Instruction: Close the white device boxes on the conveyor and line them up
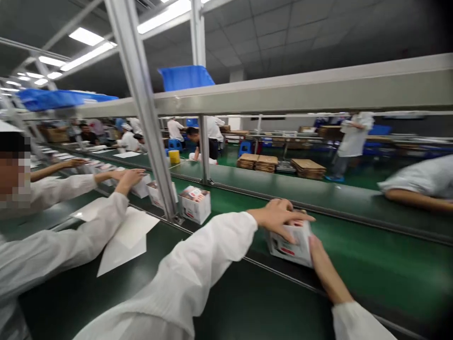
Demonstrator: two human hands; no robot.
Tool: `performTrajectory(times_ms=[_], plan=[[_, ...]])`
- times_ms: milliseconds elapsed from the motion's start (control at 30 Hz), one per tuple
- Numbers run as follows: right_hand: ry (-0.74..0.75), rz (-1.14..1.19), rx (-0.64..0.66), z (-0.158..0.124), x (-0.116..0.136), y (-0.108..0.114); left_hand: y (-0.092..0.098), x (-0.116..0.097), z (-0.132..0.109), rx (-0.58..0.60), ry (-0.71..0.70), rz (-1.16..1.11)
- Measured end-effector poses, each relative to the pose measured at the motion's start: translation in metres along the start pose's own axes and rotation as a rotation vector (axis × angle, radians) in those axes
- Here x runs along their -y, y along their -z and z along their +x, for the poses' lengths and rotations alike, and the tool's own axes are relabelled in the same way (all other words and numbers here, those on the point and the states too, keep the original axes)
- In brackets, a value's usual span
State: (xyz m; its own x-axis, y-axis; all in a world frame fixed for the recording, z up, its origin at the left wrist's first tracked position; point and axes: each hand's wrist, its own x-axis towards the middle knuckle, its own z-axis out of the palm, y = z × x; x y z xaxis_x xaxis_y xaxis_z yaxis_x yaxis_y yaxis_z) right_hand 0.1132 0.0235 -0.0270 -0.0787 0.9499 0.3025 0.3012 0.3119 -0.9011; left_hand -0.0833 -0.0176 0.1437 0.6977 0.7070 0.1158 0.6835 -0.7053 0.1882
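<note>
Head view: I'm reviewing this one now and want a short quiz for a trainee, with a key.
1. Multiple choice: the left hand reaches over the printed box. Where is the right hand?
A: in the air above the box
B: at the box's right side
C: on the white sheets
2. True or false: the blue bin at the top centre stands on the green belt.
3. Fill in: the small container just right of the slanted metal post is ____.

Key: 1: B; 2: false, it is above the beam; 3: yellow.
</note>
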Motion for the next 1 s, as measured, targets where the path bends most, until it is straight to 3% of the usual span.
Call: performTrajectory(times_ms=[200, 433, 667, 900, 1000], plan=[[-0.122, -0.201, 0.056, -0.022, 0.015, 0.012, -0.007, 0.005, -0.003, 0.087, 0.070, -0.016], [-0.049, -0.178, 0.094, -0.026, 0.007, 0.013, 0.000, 0.027, -0.025, 0.110, 0.133, 0.223], [-0.041, -0.176, 0.123, -0.024, 0.002, 0.012, 0.005, 0.045, -0.045, 0.217, 0.214, 0.256], [-0.016, -0.187, 0.046, -0.025, -0.003, 0.015, 0.012, 0.052, -0.060, 0.202, 0.258, 0.246], [0.017, -0.197, 0.000, -0.027, -0.005, 0.017, 0.006, 0.037, -0.066, 0.097, 0.255, 0.289]])
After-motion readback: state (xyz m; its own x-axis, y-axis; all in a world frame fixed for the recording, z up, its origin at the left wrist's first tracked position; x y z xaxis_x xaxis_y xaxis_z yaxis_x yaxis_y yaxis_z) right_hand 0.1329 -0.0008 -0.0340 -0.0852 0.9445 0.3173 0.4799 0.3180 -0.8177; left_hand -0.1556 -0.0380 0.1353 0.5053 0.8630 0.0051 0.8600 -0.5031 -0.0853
